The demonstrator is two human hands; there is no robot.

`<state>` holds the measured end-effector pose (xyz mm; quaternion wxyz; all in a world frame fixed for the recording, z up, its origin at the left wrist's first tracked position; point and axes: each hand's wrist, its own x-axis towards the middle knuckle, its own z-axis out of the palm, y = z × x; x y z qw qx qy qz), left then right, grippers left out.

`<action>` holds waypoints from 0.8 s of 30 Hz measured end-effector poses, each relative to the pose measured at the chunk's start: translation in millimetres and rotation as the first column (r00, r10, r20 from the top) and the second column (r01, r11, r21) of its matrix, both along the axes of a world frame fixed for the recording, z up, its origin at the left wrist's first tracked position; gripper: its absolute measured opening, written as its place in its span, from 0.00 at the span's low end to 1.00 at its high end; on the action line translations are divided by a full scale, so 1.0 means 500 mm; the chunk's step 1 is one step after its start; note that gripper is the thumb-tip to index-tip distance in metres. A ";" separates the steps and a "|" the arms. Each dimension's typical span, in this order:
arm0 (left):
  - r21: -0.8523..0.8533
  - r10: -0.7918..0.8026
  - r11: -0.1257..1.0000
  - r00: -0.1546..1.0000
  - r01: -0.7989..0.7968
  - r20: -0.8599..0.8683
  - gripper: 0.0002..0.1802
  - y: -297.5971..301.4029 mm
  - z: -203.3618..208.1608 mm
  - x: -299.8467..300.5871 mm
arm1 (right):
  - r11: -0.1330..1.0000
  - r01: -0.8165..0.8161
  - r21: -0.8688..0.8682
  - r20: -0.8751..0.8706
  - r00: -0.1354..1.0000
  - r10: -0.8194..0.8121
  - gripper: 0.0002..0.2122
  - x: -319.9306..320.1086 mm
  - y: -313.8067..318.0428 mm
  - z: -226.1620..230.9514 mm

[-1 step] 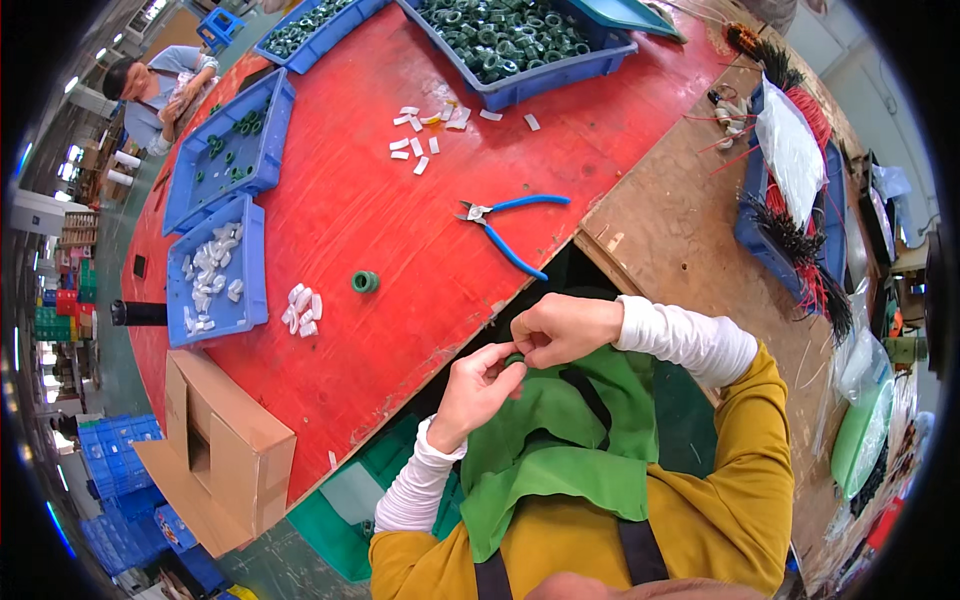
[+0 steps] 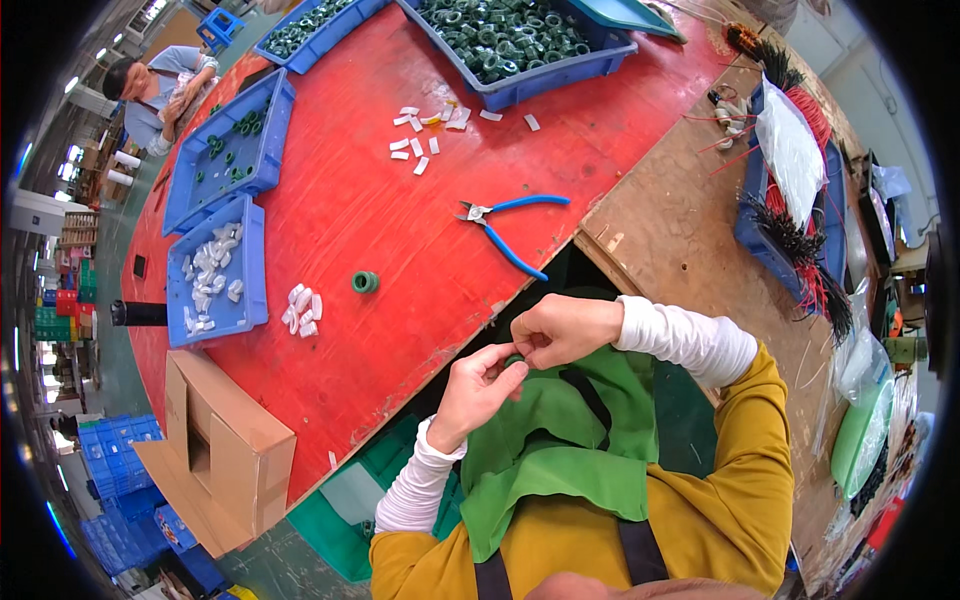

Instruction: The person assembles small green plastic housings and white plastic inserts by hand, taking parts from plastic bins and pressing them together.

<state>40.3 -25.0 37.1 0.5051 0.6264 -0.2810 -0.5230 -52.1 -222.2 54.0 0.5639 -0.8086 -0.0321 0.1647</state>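
Between the thumb and fingers of my left hand is a small dark green ring, mostly covered by the fingers. My right hand meets it from the other side, its fingertips pinched at the ring's edge; whether they hold something else as well is hidden. Both hands are above my green apron, just off the red table's edge. On the red table a single green ring stands by itself, with a small pile of white plastic pieces to its left. Blue-handled cutting pliers lie spread beyond my hands.
Blue trays hold many green rings, a few rings and white pieces. White strips lie scattered farther back. A cardboard box stands at the near left. Bundled wires fill a bin at right. A co-worker sits far left.
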 end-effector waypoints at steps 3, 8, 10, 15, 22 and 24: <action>-0.017 0.014 1.000 0.998 -0.015 -0.055 0.23 -0.003 0.007 -0.005 | 0.999 -0.039 0.022 -0.027 0.999 0.039 0.08 -0.001 -0.002 0.000; -0.078 0.107 0.991 0.993 -0.110 -0.046 0.29 0.013 0.007 -0.010 | 0.964 0.023 0.266 -0.175 0.984 0.025 0.10 -0.005 -0.024 -0.014; -0.126 0.140 0.980 0.984 -0.154 -0.112 0.30 0.023 0.007 -0.008 | 0.889 0.138 0.437 -0.323 0.946 0.012 0.12 -0.010 -0.029 -0.014; -0.089 0.189 0.976 0.976 -0.199 -0.111 0.22 0.044 -0.002 -0.003 | 0.853 0.183 0.490 -0.262 0.963 -0.056 0.13 -0.019 -0.020 -0.029; -0.198 0.284 0.930 0.946 -0.311 -0.154 0.08 0.057 -0.023 -0.006 | 0.638 0.338 0.692 -0.141 0.930 -0.339 0.10 -0.017 0.021 -0.068; -0.223 0.307 0.910 0.930 -0.348 -0.202 0.09 0.056 -0.028 -0.009 | 0.631 0.355 0.690 -0.116 0.915 -0.387 0.10 -0.012 0.034 -0.071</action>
